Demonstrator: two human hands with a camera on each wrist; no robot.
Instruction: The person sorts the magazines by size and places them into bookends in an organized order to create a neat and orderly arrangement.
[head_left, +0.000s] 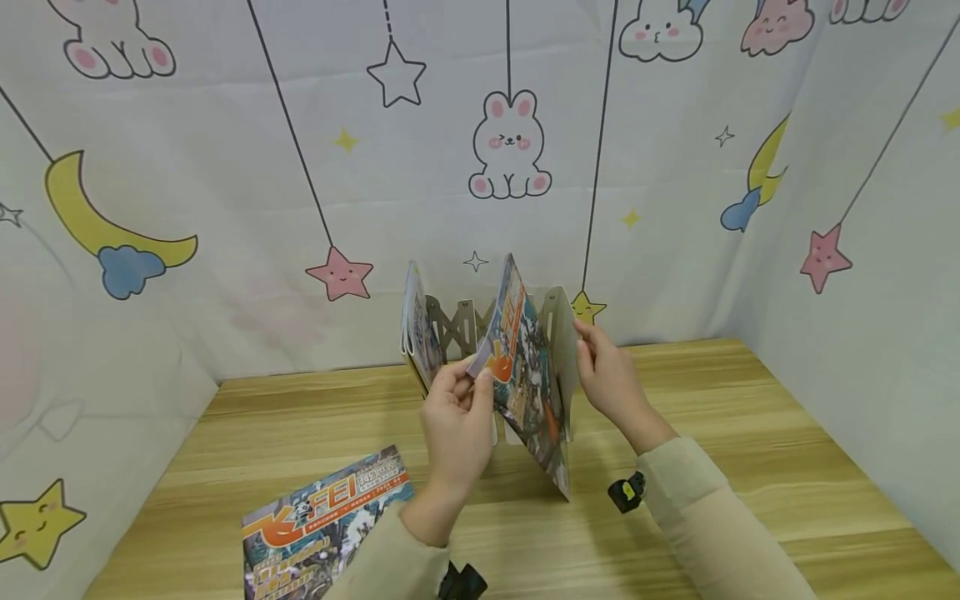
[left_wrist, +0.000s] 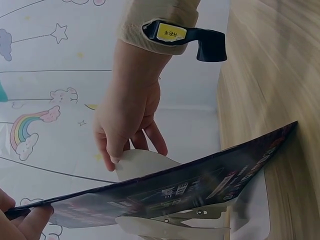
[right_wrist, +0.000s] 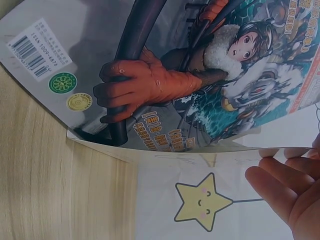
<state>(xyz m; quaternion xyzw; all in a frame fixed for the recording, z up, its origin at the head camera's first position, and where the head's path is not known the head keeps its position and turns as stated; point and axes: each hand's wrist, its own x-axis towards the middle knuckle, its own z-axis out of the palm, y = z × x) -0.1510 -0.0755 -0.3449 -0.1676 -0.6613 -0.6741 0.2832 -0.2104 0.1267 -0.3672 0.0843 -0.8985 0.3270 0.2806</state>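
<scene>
Pinched at its upper left corner by my left hand (head_left: 459, 429), a colourful magazine (head_left: 534, 387) stands tilted, its lower corner near the table. Beside it is a beige expandable book rack (head_left: 566, 358) with crossed metal slats. My right hand (head_left: 617, 385) grips the rack's right end panel, thumb and fingers on either side of its edge, as the left wrist view shows at the panel (left_wrist: 142, 164). The right wrist view shows the magazine's cover (right_wrist: 165, 80) with a barcode, close beside that panel. Thin magazines (head_left: 418, 325) stand upright against the rack's left end.
Another magazine (head_left: 322, 533) lies flat on the wood-grain table (head_left: 300, 417) at the front left, partly under the left sleeve. A white cartoon-printed curtain (head_left: 420, 183) hangs right behind the rack. Each wrist wears a black camera mount (head_left: 627, 492).
</scene>
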